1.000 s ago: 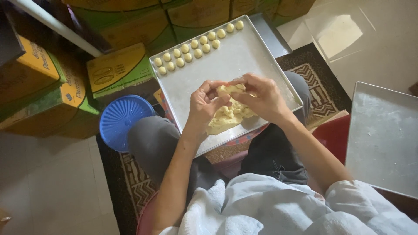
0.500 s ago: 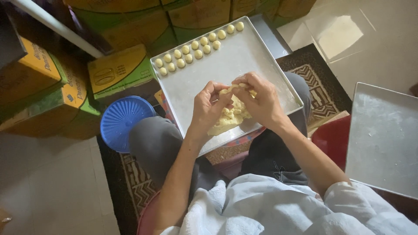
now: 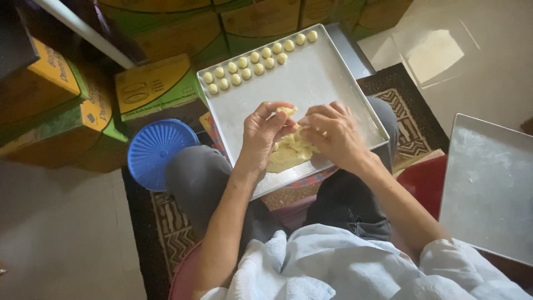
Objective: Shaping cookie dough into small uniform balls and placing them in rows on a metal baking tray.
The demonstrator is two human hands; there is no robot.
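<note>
Because the metal tray rests across our knees, the dough mass sits close under both hands, at the tray's near edge, where we can pull from it without reaching. Our left hand pinches a small piece of dough between thumb and fingertips, lifted just above the mass. Our right hand lies curled over the mass, fingers pressing into it, seemingly to steady it; we cannot tell whether it grips a separate piece. The finished dough balls stand in two neat rows along the far edge, well apart from the working spot, so they stay unsquashed. A blue lid lies on the floor beside our left knee, and an empty second tray waits to the right. Compared with half a second ago, the left hand's pinched piece shows more clearly above the mass; the trays and rows are unchanged.
</note>
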